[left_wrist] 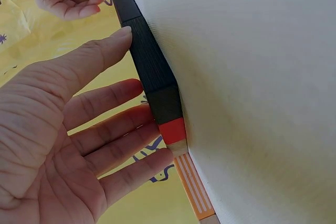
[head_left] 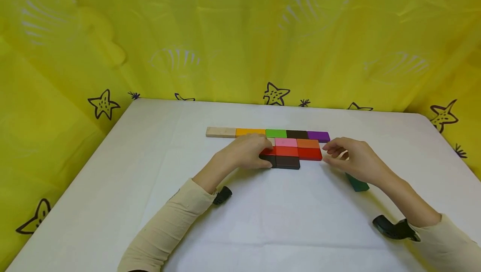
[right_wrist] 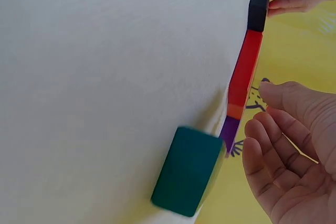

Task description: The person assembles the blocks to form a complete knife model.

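Head view: left hand [head_left: 248, 151] flat against blocks [head_left: 287, 157].

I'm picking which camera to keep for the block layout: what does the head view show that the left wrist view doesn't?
Only the head view shows the whole layout: the far row's green block and purple block, the pink block, and the teal block lying apart behind the right hand. Only the left wrist view shows the left hand's open palm, fingertips against the dark blocks' edge. Both show the dark brown block and the white table.
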A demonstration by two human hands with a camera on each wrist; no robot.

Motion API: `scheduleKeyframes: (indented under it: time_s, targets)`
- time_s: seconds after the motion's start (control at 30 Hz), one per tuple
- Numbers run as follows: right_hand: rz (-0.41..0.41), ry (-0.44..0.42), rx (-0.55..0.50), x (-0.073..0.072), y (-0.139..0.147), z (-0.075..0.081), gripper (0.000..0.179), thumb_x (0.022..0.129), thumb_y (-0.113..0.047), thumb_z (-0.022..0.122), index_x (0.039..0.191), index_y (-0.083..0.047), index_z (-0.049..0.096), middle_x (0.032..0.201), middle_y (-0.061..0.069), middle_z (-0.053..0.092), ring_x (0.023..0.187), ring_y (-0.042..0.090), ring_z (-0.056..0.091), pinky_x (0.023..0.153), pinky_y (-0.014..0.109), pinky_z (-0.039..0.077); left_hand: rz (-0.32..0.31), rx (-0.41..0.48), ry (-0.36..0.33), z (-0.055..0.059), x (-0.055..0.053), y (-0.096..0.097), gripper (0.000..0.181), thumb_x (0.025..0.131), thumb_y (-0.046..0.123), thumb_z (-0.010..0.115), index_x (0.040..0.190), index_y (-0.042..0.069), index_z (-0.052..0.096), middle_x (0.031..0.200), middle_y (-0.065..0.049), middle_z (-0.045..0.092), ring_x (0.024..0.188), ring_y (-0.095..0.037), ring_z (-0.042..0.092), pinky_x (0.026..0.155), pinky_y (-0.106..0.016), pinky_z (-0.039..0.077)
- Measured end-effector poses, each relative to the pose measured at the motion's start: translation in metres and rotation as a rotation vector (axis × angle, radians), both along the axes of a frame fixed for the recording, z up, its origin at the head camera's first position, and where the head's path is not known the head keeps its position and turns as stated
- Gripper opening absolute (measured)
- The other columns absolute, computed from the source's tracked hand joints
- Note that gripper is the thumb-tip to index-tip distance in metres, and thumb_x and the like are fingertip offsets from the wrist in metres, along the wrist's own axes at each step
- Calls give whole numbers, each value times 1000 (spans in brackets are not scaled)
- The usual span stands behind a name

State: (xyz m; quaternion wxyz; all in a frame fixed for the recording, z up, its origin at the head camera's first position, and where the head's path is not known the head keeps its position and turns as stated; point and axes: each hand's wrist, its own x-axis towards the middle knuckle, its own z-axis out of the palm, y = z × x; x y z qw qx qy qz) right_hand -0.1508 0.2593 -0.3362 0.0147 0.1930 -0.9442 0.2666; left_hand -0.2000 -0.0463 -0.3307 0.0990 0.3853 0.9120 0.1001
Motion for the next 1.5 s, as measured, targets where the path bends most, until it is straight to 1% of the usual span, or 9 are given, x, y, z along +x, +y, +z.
scheduleKeyframes:
  time_s: [0.17,0.37,0.53,0.8,1.0,1.13,1.23,1.4,1.5]
  targets:
    - [-40,-15,9,6,14,-1,26,89,-12,81,110,-2,71,97,4,70,86,17,61,72,20,52,-23,10,16,0,-1,-1,30,92,32,78,112,11,72,89,1,57,87,-15,50,78,-29,39]
    - [-69,-3,5,12,29,-3,25,88,-11,81,109,-3,72,97,3,71,83,3,58,71,18,52,-18,6,9,0,-1,0,30,92,33,78,112,11,72,88,1,56,86,-15,50,77,-28,39]
    - [-83,14,13,17,39,-5,25,86,-11,83,107,-4,73,97,3,72,81,-2,57,69,17,52,-10,3,3,0,-1,0,31,92,32,78,113,11,72,89,1,57,87,-15,51,78,-28,39]
    - [-119,-22,7,24,49,-8,40,80,-23,90,109,-3,72,95,2,71,82,1,57,69,16,51,2,-6,1,1,0,0,35,92,34,77,118,12,72,95,1,60,92,-16,52,82,-29,43]
    - [-161,-72,31,26,53,-10,47,77,-31,91,110,-4,72,94,2,70,80,-1,57,64,21,48,-2,-4,0,1,0,-1,34,92,34,77,117,12,72,95,1,60,92,-16,52,82,-29,42]
    - [-158,-76,29,27,51,-11,47,77,-31,91,109,-3,72,94,3,71,78,0,58,64,22,48,-9,-2,4,0,-1,-1,33,92,34,77,115,11,72,92,1,58,90,-16,51,80,-29,41]
    - [-138,-88,17,26,49,-11,45,78,-29,91,110,-3,71,93,2,71,79,0,58,66,21,50,-12,0,1,0,-1,-2,33,92,33,78,115,11,71,91,0,58,90,-16,51,80,-29,41]
    - [-96,-71,9,25,46,-11,38,79,-20,90,108,-4,71,90,0,70,80,2,58,69,19,52,-17,-3,2,0,-1,-1,33,92,33,77,115,10,71,93,0,59,90,-16,51,81,-29,41]
    - [-87,-61,17,24,44,-11,35,79,-16,89,108,-4,72,91,0,69,81,3,58,70,19,53,-17,-6,4,1,0,-1,33,92,33,77,115,11,71,94,0,60,91,-16,51,81,-29,41]
